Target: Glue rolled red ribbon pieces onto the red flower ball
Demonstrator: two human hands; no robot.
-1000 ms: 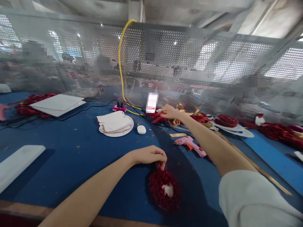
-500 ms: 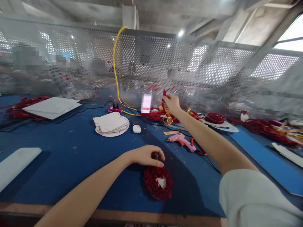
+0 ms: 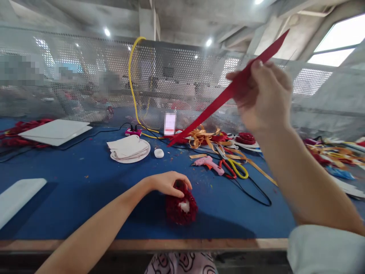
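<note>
A strip of red ribbon (image 3: pixel 205 112) is pinched near its upper end in my right hand (image 3: pixel 266 93), which is raised high on the right. The ribbon slants down to the left, its lower tip in front of the pile at the back. Near the table's front edge lies a round, ruffled dark-red piece (image 3: pixel 173 216) with a white centre (image 3: pixel 184 206). My left hand (image 3: pixel 168 183) rests at its far rim, thumb and curled fingers gripping the ruffles; some fingertips are hidden.
On the blue table (image 3: pixel 114 213) are a pink glue gun (image 3: pixel 209 162), yellow-handled scissors (image 3: pixel 238 169), red-handled pliers (image 3: pixel 228 169), and a black cable (image 3: pixel 258 190). Behind them lie gold ribbons (image 3: pixel 202 137). White sheets (image 3: pixel 128 146), a white lump (image 3: pixel 159 153) and a phone (image 3: pixel 169 123) stand left of these.
My right hand has drawn the red ribbon out of the back pile, up and to the right. My left hand has closed on the ruffled piece's rim. The view has shifted slightly.
</note>
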